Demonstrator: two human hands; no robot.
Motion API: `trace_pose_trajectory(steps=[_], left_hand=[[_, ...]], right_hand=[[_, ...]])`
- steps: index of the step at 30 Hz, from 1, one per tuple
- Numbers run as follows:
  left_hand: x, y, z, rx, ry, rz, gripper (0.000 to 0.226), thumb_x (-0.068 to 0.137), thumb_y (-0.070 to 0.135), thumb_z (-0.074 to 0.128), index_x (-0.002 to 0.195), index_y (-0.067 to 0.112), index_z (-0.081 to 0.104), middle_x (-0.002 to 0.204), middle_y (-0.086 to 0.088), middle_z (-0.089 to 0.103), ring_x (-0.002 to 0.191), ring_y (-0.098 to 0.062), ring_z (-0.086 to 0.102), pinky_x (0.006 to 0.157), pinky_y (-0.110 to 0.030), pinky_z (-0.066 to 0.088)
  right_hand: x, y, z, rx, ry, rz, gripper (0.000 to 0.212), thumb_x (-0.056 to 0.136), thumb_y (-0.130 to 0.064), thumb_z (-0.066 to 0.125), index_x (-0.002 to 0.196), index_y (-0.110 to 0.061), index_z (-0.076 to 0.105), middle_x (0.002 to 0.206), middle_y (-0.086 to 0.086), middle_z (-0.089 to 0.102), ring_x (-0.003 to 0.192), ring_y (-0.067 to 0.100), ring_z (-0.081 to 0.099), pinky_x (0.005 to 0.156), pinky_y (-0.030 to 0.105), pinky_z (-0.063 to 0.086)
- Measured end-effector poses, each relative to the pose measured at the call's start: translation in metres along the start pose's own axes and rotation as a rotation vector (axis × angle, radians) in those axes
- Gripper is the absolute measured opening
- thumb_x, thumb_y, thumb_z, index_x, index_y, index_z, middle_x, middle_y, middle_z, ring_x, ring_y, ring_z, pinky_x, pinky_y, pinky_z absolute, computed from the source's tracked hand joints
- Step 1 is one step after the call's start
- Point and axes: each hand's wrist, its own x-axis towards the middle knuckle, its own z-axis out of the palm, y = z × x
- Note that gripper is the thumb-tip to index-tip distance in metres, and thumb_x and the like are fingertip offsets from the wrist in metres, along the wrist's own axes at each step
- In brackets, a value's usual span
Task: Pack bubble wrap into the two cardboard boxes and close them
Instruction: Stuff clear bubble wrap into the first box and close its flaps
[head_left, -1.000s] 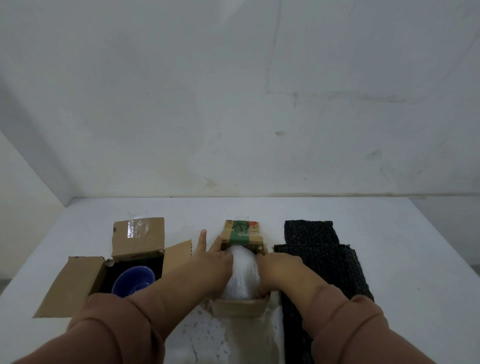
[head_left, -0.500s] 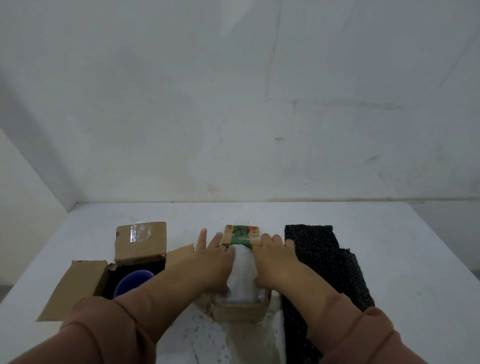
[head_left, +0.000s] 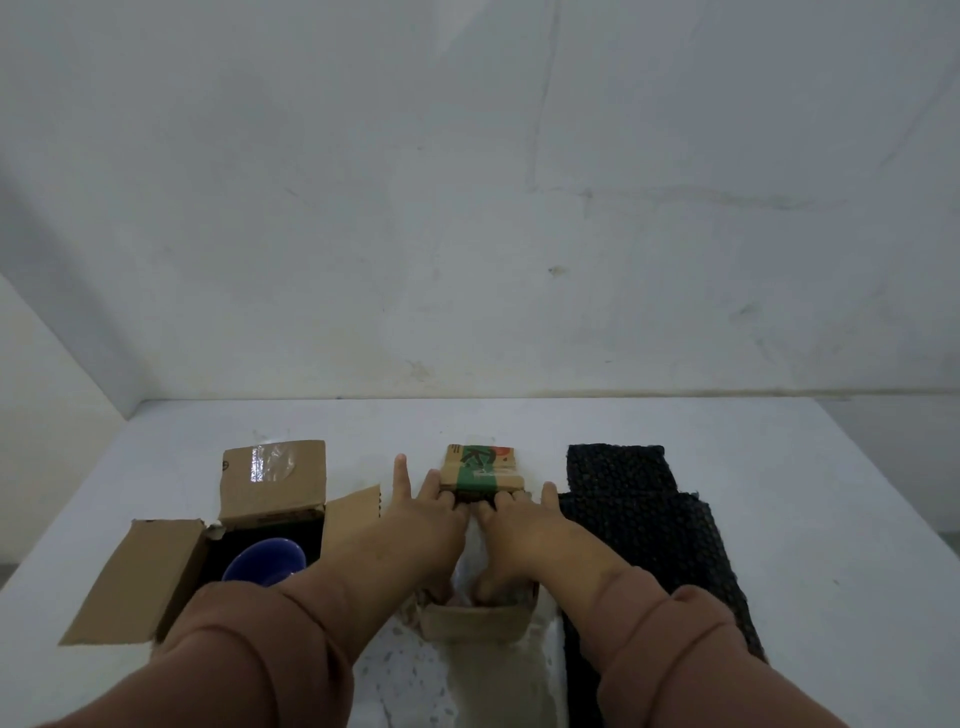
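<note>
A small cardboard box stands in the middle of the white table, its green-printed far flap tilted back. White bubble wrap fills it and shows only as a strip between my hands. My left hand and my right hand lie flat on this wrap, side by side, with the fingertips touching the base of the far flap and the thumbs down near the box's front wall. A larger cardboard box sits open at the left with a blue bowl inside.
A black bubble wrap sheet lies right of the small box, reaching the table's front. A white sheet of bubble wrap lies under and in front of the small box. The wall rises behind the table's far edge.
My hands have slid forward over the white wrap, from gripping its sides to lying flat on top with fingertips at the far flap. The wrap sits lower in the box.
</note>
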Motion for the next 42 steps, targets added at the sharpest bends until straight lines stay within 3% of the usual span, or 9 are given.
trace_pose_trajectory(steps=[6, 10, 13, 18, 21, 28, 32, 37, 42], left_hand=[[-0.008, -0.001, -0.001, -0.037, 0.023, 0.006, 0.107, 0.074, 0.057, 0.067, 0.151, 0.023, 0.000, 0.156, -0.010, 0.024, 0.146, -0.036, -0.009, 0.100, -0.073, -0.018], [-0.012, 0.001, -0.001, -0.055, 0.030, 0.001, 0.099, 0.077, 0.044, 0.069, 0.151, 0.022, 0.007, 0.154, -0.015, 0.024, 0.146, -0.038, -0.005, 0.100, -0.075, -0.015], [-0.011, -0.001, 0.002, -0.089, 0.001, 0.001, 0.101, 0.077, 0.044, 0.069, 0.151, 0.024, 0.003, 0.155, -0.015, 0.018, 0.146, -0.038, -0.007, 0.099, -0.076, -0.016], [-0.015, -0.002, -0.001, -0.174, -0.008, -0.005, 0.101, 0.079, 0.036, 0.067, 0.151, 0.023, -0.002, 0.158, -0.012, 0.016, 0.146, -0.035, -0.013, 0.098, -0.073, -0.021], [-0.018, 0.002, -0.005, -0.202, -0.025, -0.028, 0.091, 0.086, 0.027, 0.059, 0.152, 0.021, -0.004, 0.160, -0.008, 0.010, 0.146, -0.033, -0.016, 0.099, -0.072, -0.023], [-0.023, 0.004, -0.004, -0.217, -0.005, -0.070, 0.078, 0.089, 0.019, 0.046, 0.152, 0.021, 0.000, 0.161, -0.007, 0.009, 0.146, -0.030, -0.017, 0.100, -0.072, -0.024], [-0.027, 0.010, -0.006, -0.236, 0.061, -0.070, 0.079, 0.087, 0.026, 0.050, 0.151, 0.021, 0.005, 0.161, -0.006, 0.005, 0.147, -0.030, -0.014, 0.103, -0.068, -0.023], [-0.023, 0.033, -0.003, -0.397, 0.227, 0.109, 0.076, 0.084, 0.023, 0.053, 0.149, 0.035, 0.015, 0.155, -0.007, 0.017, 0.143, -0.030, 0.012, 0.117, -0.046, 0.007], [-0.016, 0.036, 0.002, -0.425, 0.114, 0.124, 0.068, 0.091, 0.028, 0.049, 0.149, 0.037, 0.015, 0.160, -0.009, 0.004, 0.147, -0.032, 0.002, 0.117, -0.047, 0.014]], right_hand=[[-0.007, 0.005, 0.000, 0.146, -0.001, 0.004, 0.088, 0.072, -0.058, 0.062, 0.143, -0.021, 0.025, 0.133, 0.009, 0.039, 0.129, 0.029, 0.033, 0.111, 0.056, 0.015], [-0.008, 0.032, -0.010, 0.792, 0.356, 0.095, 0.028, 0.085, -0.024, 0.056, 0.101, -0.004, 0.067, 0.102, 0.009, 0.067, 0.098, 0.026, 0.060, 0.088, 0.039, 0.048], [-0.001, 0.052, -0.007, 1.265, 0.484, 0.306, 0.025, 0.088, -0.011, 0.051, 0.103, 0.001, 0.066, 0.083, 0.004, 0.062, 0.083, 0.022, 0.056, 0.089, 0.044, 0.050], [0.019, 0.051, 0.011, 1.456, 0.310, 0.319, 0.048, 0.091, -0.021, 0.056, 0.136, -0.007, 0.045, 0.139, 0.010, 0.048, 0.123, 0.024, 0.049, 0.103, 0.035, 0.041], [0.024, 0.047, 0.012, 1.632, 0.306, 0.285, 0.055, 0.091, -0.017, 0.056, 0.142, -0.010, 0.037, 0.144, 0.012, 0.041, 0.128, 0.027, 0.044, 0.103, 0.036, 0.038], [0.025, 0.047, 0.006, 1.630, 0.353, 0.251, 0.065, 0.090, -0.013, 0.057, 0.146, -0.009, 0.025, 0.148, 0.013, 0.036, 0.132, 0.025, 0.040, 0.110, 0.035, 0.034], [0.025, 0.047, 0.006, 1.577, 0.389, 0.236, 0.067, 0.089, -0.010, 0.059, 0.146, -0.006, 0.024, 0.140, 0.015, 0.046, 0.126, 0.025, 0.047, 0.098, 0.028, 0.036], [0.025, 0.045, 0.003, 1.518, 0.421, 0.244, 0.060, 0.091, -0.007, 0.055, 0.144, -0.006, 0.029, 0.127, 0.013, 0.054, 0.110, 0.019, 0.051, 0.091, 0.024, 0.038], [0.025, 0.045, 0.004, 1.461, 0.437, 0.242, 0.057, 0.091, -0.005, 0.053, 0.144, -0.005, 0.031, 0.110, 0.008, 0.054, 0.104, 0.017, 0.050, 0.090, 0.024, 0.038]])
